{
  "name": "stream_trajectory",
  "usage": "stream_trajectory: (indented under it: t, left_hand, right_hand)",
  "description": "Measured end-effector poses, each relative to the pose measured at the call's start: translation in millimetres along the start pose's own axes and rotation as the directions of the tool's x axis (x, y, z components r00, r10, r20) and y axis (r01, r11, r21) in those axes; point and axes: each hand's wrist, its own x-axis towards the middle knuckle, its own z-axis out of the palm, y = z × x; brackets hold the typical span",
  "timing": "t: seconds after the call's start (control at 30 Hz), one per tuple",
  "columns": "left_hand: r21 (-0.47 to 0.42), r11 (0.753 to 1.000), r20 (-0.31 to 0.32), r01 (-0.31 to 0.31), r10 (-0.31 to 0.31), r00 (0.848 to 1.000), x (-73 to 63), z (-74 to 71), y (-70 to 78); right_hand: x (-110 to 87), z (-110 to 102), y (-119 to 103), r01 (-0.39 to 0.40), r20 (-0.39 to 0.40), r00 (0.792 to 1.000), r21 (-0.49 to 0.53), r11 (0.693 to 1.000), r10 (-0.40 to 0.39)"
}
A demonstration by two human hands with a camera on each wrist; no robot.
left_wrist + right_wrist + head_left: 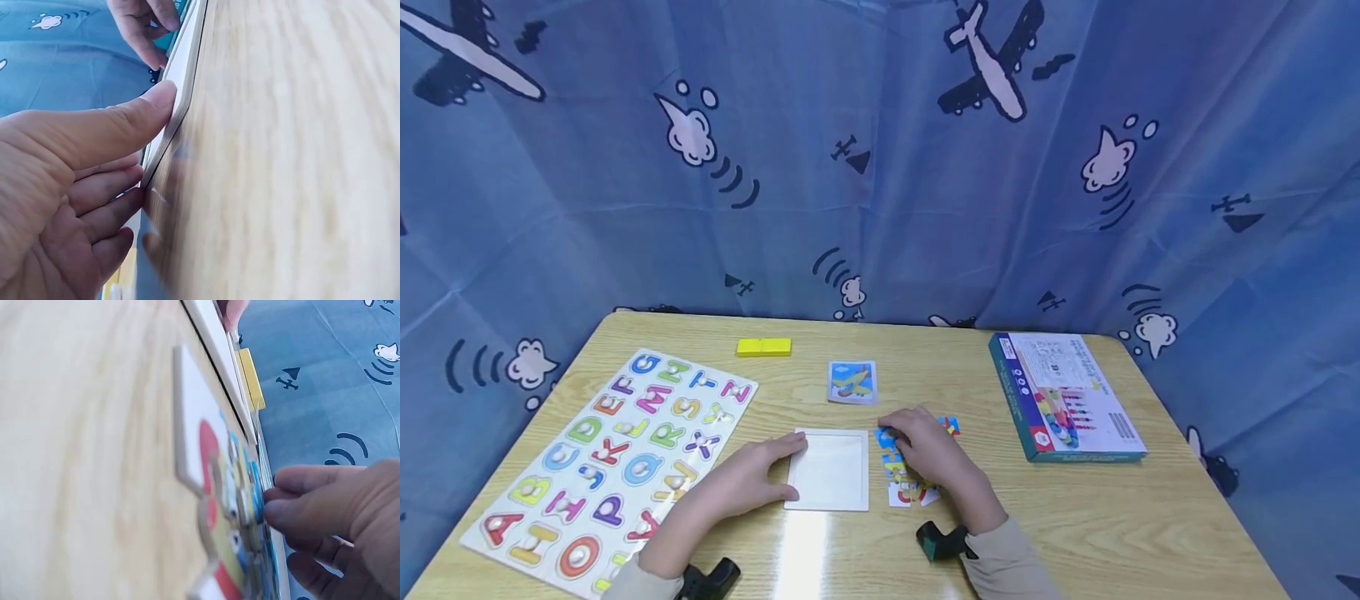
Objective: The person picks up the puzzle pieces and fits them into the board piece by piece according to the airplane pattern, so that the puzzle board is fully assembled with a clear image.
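Observation:
A square white puzzle tray [829,472] lies on the table in front of me. My left hand [747,477] rests at its left side, index fingertip near the far corner and thumb [134,122] at the near corner. To the tray's right, jigsaw pieces [895,467] with blue, yellow and red print lie close together in rows. My right hand [928,442] reaches over them and pinches a blue puzzle piece [883,437] at the far left of the group. The palm hides several other pieces. In the right wrist view, thumb and index fingertips [281,509] meet the pieces' far side.
Beyond the tray lies a small picture card [852,382] showing a yellow airplane. A yellow block [764,347] is near the back edge. An alphabet peg board [602,475] covers the table's left side, and a flat box [1067,400] lies at the right.

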Motion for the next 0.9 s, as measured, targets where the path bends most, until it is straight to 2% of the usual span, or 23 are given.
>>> stream_trajectory:
  t: [0.17,0.47,0.67,0.9]
  left_hand:
    - [-0.017,1.0,-0.02,-0.015,0.015,1.0,1.3,0.5,-4.1]
    - [0.019,0.999,-0.052,-0.042,0.043,0.998,2.0,0.1,-8.3]
    - [0.008,0.999,-0.055,-0.032,0.032,0.998,1.8,1.2,-9.7]
    - [0.001,0.999,-0.069,-0.034,0.034,0.997,1.3,3.9,-13.2]
  right_hand:
    - [-1.3,2,-1,-0.008,-0.03,1.0,-0.041,0.999,0.007]
    - [-1.6,2,0,-0.01,-0.045,0.999,-0.085,0.996,0.006]
    - [-2.3,-3,-3,-0.016,-0.054,0.998,-0.074,0.997,0.012]
    - [-3.3,-6,-10,0.037,-0.065,0.997,-0.014,0.999,-0.038]
